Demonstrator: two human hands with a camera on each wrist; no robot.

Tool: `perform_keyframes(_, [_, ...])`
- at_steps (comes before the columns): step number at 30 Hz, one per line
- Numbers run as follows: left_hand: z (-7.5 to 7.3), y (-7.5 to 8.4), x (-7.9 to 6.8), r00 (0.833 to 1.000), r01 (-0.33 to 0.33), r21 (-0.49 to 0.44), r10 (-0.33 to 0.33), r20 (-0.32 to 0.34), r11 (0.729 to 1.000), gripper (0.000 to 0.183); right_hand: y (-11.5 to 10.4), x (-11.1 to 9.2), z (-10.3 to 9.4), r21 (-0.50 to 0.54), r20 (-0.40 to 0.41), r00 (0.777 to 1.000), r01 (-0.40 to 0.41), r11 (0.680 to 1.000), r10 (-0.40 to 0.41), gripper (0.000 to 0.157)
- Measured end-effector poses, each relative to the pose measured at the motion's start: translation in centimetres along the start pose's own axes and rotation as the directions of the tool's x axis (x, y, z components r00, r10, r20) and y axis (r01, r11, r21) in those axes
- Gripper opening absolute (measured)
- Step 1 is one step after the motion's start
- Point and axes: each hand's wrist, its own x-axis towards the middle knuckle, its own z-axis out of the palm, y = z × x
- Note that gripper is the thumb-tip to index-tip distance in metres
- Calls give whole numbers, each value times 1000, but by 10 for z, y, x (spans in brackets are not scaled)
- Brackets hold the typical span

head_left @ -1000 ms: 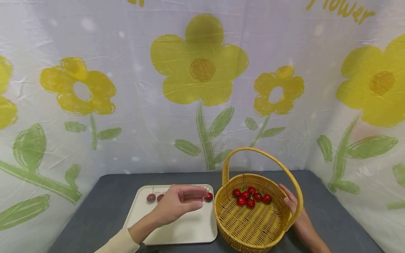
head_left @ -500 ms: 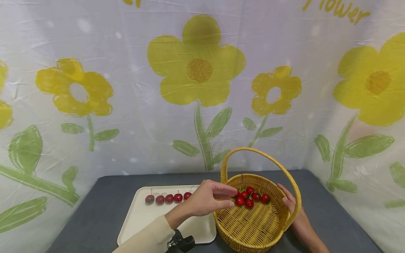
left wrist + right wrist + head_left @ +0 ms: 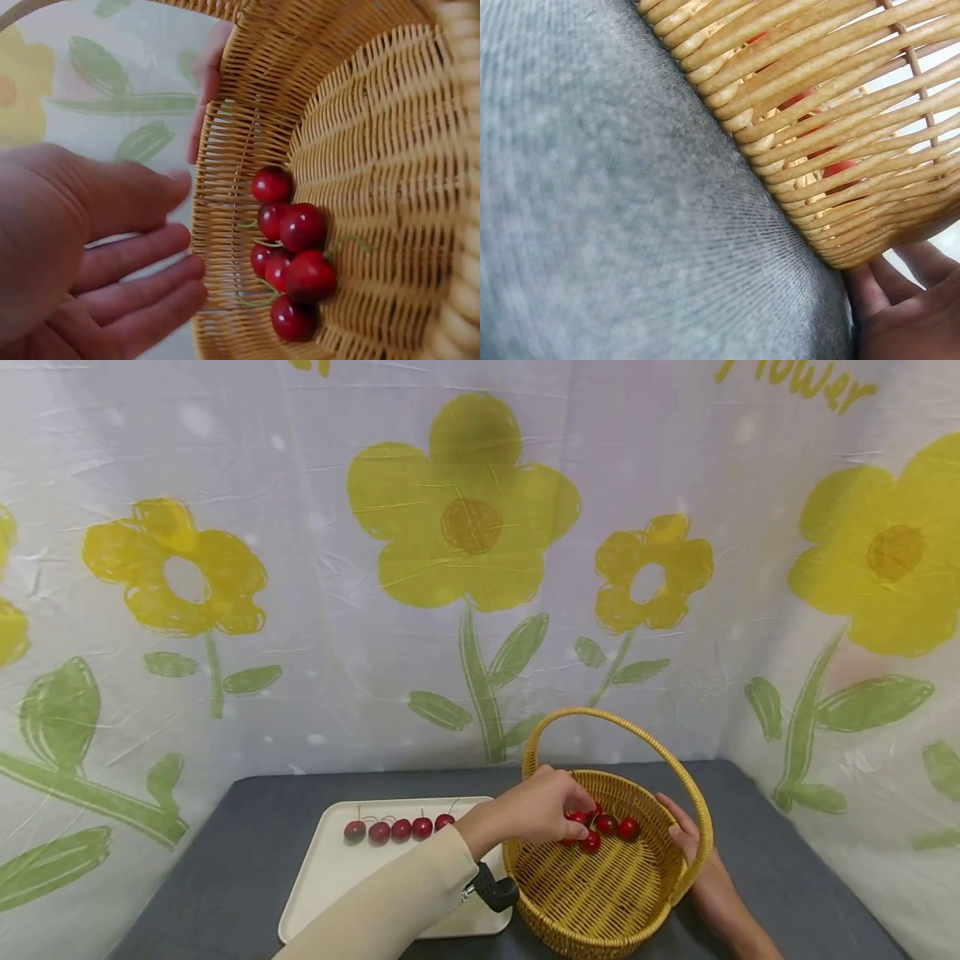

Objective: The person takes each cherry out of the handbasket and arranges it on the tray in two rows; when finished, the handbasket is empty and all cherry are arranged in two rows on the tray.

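Note:
A yellow wicker basket point(image 3: 592, 893) with a tall handle stands on the dark table, with several red cherries point(image 3: 304, 227) at its inner back side. My left hand point(image 3: 543, 810) reaches over the basket's left rim, right above the cherries. In the left wrist view that hand point(image 3: 112, 247) has loosely extended fingers, apart from the cherries and holding nothing. My right hand point(image 3: 708, 868) rests against the basket's outer right side, its fingers point(image 3: 892, 281) touching the weave in the right wrist view.
Left of the basket lies a white rectangular tray point(image 3: 330, 885) with several cherries point(image 3: 401, 831) lined up near its back edge. My left forearm crosses over the tray. A flower-printed curtain point(image 3: 322, 693) hangs behind the dark grey table point(image 3: 225, 868).
My left hand has moved right, from over the tray to above the cherries in the basket. The right hand stays at the basket's side.

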Motion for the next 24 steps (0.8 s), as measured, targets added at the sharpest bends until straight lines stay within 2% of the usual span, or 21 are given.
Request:
perform_keyframes(3, [1,5,10,1000,13,82,-14,21,997,29,0,1,0,3,1,1000,1,1000,-1,61])
perform_keyframes(8, [7,11,28,998,-17,206,5,58,978,28,-1,0,0,-35,-9,1000,9,999,-9,61])
perform_keyframes(10, [10,14,34,997,-21,258,1,77,966,22,-1,0,0,-57,-11,1000,10,998,-11,61])
perform_keyframes(14, [19,22,43,993,16,338,-55,106,941,11,-2,0,-1,-79,-15,1000,7,997,-9,61])
perform_keyframes(16, [26,26,46,990,32,376,-80,114,926,6,-2,0,-1,-83,-16,1000,8,997,-9,60])
perform_keyframes(19, [35,30,50,987,45,429,-106,120,902,17,-2,-1,-1,-90,-17,1000,15,996,-17,60])
perform_keyframes(24, [47,32,53,986,50,546,-128,105,836,19,-2,-2,0,-89,-15,999,32,995,-34,60])
